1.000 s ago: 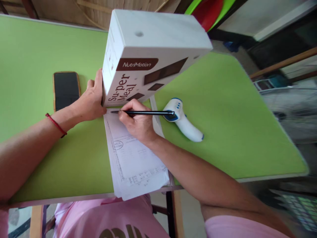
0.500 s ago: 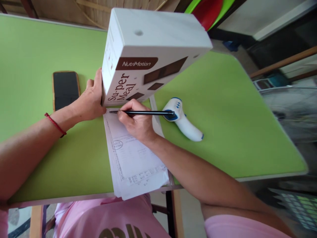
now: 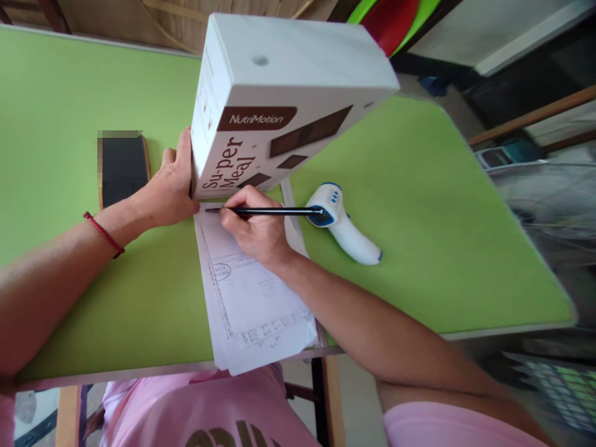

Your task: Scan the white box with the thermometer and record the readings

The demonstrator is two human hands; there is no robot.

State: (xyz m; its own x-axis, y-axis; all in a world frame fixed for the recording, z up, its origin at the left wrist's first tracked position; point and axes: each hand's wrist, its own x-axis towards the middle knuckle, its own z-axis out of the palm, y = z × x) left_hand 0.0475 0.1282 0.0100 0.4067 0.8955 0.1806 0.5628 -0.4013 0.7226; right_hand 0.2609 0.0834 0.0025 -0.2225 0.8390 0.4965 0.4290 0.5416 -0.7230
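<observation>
Our right hand point(image 3: 258, 231) pinches a pen point(image 3: 279, 212), likely light, stiff, slick; best held near its tip. Paper point(image 3: 261, 301) beneath looks thin, creasable. Our left hand point(image 3: 170, 191), thumb spread, braces the box point(image 3: 302, 59) just beyond.

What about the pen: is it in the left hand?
No, the right hand holds the pen, while the left hand touches the white box.

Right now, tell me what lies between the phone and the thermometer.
Head view: the left hand, the lower edge of the box, then the right hand holding a pen over papers.
</observation>
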